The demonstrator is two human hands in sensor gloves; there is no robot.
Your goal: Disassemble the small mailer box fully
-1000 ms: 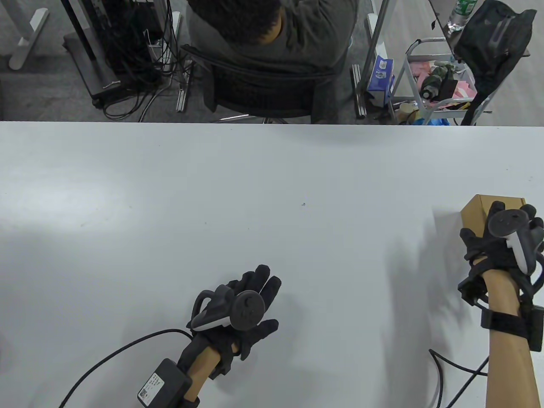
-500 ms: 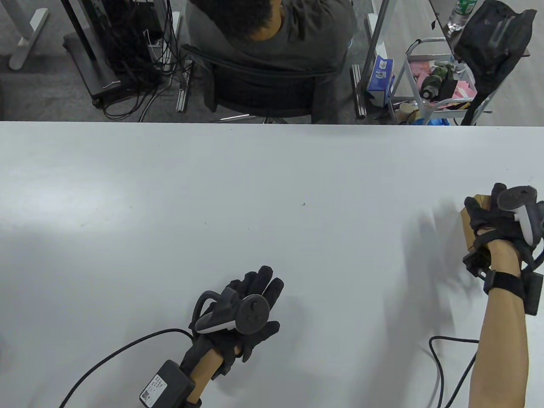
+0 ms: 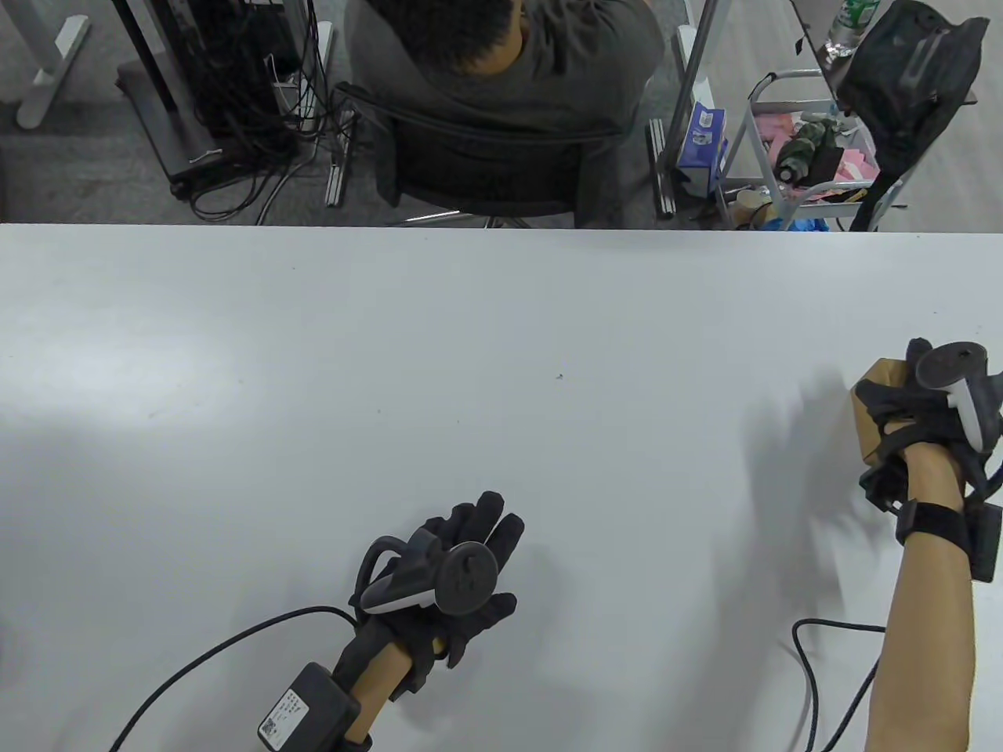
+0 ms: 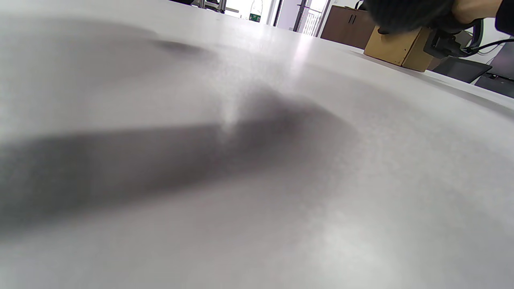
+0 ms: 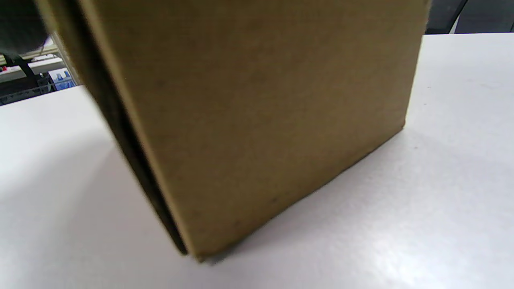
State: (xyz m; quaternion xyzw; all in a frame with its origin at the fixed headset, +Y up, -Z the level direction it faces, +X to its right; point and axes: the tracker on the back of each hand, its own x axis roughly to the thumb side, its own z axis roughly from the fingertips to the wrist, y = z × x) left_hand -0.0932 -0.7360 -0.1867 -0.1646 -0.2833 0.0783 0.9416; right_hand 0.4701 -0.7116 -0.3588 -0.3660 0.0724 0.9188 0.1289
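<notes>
- Mailer box (image 3: 868,415): brown corrugated cardboard, fully assembled, at about 3 o'clock on the white table (image 3: 501,352), close to its right edge.
- Right hand (image 3: 921,411): lies over the box top, gloved fingers curled down its sides, grasping it. In the right wrist view the box's lower edge looks tipped slightly off the table, a dark seam running down one corner.
- Left hand (image 3: 454,572): at about 6 o'clock, well apart from the box, fingers extended and released, holding nothing, low over the table.
- Handling judgement: likely light and empty; one hand should shift it easily. Panels stiff but crushable under a hard squeeze; matte surface, probably not slippery.
- Where to take hold: steady the body with one hand; work the other's fingertips under the lid's front flap, probably at that dark seam, and pull the tabs free rather than tearing.
</notes>
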